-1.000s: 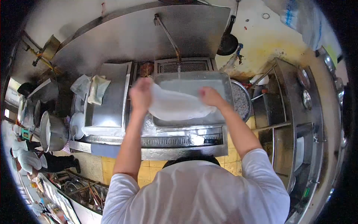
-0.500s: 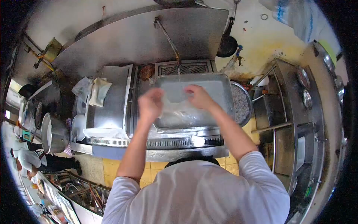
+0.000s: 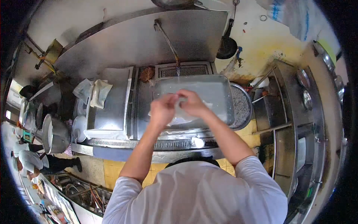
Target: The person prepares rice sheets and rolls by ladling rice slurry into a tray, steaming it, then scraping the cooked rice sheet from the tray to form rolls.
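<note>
Over the metal tray of water (image 3: 220, 86), both hands meet close together. My left hand (image 3: 163, 108) has its fingers closed on the whitish, thin plastic-like piece (image 3: 182, 115), which hangs below the hands. Beside it, my right hand (image 3: 193, 103) is curled in, its fingertips near the left ones; it also pinches the piece. The fingertips are partly blurred. Behind the tray, a faucet (image 3: 178, 63) points down at the tray's back edge.
Right of the tray stands a round bowl of grainy grey-white contents (image 3: 241, 106). At left, a white cloth-like bag (image 3: 100, 94) lies on a metal lid (image 3: 112, 108). A large pot (image 3: 56, 134) and a person (image 3: 33, 160) are farther left; metal shelving (image 3: 294, 138) stands at right.
My hands have come together from apart. The left moved right, the right moved left and slightly down. The whitish piece is now lifted between them.
</note>
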Demonstrator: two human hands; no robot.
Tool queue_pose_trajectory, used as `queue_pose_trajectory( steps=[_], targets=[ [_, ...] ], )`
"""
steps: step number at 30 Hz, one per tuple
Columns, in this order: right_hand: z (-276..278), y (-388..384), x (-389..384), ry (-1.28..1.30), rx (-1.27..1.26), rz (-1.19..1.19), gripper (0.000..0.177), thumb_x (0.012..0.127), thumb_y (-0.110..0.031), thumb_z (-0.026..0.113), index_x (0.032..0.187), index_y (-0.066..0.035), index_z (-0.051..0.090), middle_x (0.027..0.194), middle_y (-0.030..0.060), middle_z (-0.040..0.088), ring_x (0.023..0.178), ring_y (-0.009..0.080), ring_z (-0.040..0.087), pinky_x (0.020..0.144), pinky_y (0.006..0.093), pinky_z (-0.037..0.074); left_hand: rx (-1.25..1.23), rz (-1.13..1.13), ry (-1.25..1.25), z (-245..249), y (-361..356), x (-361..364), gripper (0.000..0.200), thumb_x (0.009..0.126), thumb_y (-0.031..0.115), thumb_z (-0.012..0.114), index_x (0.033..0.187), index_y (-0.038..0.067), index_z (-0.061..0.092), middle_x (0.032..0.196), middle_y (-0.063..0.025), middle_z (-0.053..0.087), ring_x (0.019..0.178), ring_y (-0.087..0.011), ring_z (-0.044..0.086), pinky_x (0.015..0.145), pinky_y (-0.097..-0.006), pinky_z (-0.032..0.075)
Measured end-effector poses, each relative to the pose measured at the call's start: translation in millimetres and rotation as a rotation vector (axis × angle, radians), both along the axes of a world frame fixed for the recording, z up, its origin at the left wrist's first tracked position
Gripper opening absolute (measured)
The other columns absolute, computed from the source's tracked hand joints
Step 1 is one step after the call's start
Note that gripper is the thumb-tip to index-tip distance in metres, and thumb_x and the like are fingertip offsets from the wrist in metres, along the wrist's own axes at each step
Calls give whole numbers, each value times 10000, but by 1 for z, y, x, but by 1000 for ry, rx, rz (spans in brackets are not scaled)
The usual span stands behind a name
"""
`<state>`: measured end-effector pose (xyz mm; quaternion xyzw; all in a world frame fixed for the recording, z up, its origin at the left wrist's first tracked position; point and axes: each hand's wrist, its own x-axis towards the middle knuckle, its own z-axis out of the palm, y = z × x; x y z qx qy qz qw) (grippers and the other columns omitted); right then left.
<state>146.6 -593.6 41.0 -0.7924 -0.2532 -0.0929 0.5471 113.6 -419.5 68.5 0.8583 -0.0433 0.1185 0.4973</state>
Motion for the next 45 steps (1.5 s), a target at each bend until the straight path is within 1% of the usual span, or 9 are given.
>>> queue_pose_trajectory(
  steps=[3, 5, 10, 15, 20, 31, 37, 41, 45],
  targets=[
    [-26, 4, -2, 512, 121, 111, 228, 768, 40, 570, 975, -9, 654, 854, 72, 682, 825, 192, 635, 763, 343, 514, 57, -28, -151, 41, 4, 0, 130, 860, 9, 638, 967, -5, 712, 894, -122, 735, 823, -186, 693, 749, -319, 537],
    [-95, -57, 20, 332, -281, -45, 216, 791, -39, 576, 975, -4, 683, 1017, 207, 693, 921, 405, 657, 841, 434, 523, -48, 149, -152, 78, 50, 2, 120, 872, 6, 632, 965, -22, 702, 881, -98, 728, 827, -174, 683, 736, -312, 534],
    [-63, -109, 11, 412, -696, -209, 222, 805, -62, 559, 976, -22, 696, 1028, 200, 692, 1007, 389, 636, 883, 405, 515, -25, 191, -105, 37, 49, 0, 124, 878, 14, 636, 973, 2, 714, 882, -101, 732, 816, -172, 689, 738, -303, 538],
    [0, -10, -11, 207, 72, 59, 289, 811, -123, 579, 1063, -22, 678, 1028, 213, 687, 1008, 353, 643, 905, 390, 507, 61, -43, -110, 14, -17, -6, 154, 846, 14, 649, 985, 23, 713, 911, -126, 735, 814, -181, 702, 733, -311, 541],
    [-79, -82, -1, 416, -509, -163, 262, 808, -97, 539, 1018, -39, 684, 960, 248, 672, 963, 380, 661, 864, 444, 514, -274, 183, -196, 69, 52, -1, 161, 919, 125, 679, 975, -24, 702, 810, -62, 695, 732, -110, 597, 685, -274, 497],
    [-92, -196, -3, 458, -329, -504, 187, 822, -173, 625, 897, -21, 704, 791, 181, 685, 751, 321, 666, 704, 426, 519, 88, 415, 63, -126, 131, 40, 279, 927, 226, 678, 975, -48, 689, 849, -141, 709, 706, -239, 635, 680, -366, 498],
    [28, -127, -10, 620, -338, -276, 253, 819, -243, 752, 900, -6, 718, 707, 81, 663, 656, 134, 599, 610, 296, 477, 307, -59, -96, -92, 22, 47, 526, 801, 258, 796, 1221, 0, 615, 1182, -201, 650, 1160, -327, 581, 1015, -410, 442],
    [81, -89, -8, 580, -37, 120, 164, 845, -90, 697, 981, 2, 701, 763, 32, 673, 666, 123, 602, 614, 269, 483, 20, -662, 317, 28, -63, 24, 505, 820, 259, 785, 1238, 28, 623, 1177, -166, 675, 1150, -255, 615, 982, -369, 454],
    [112, -95, 3, 518, 300, 169, 201, 843, -30, 686, 1045, -24, 695, 843, 30, 666, 705, 110, 589, 662, 260, 486, -7, -680, 88, 38, -76, 39, 334, 865, 248, 733, 1134, 55, 687, 1070, -157, 710, 1042, -222, 670, 918, -357, 488]
  ],
)
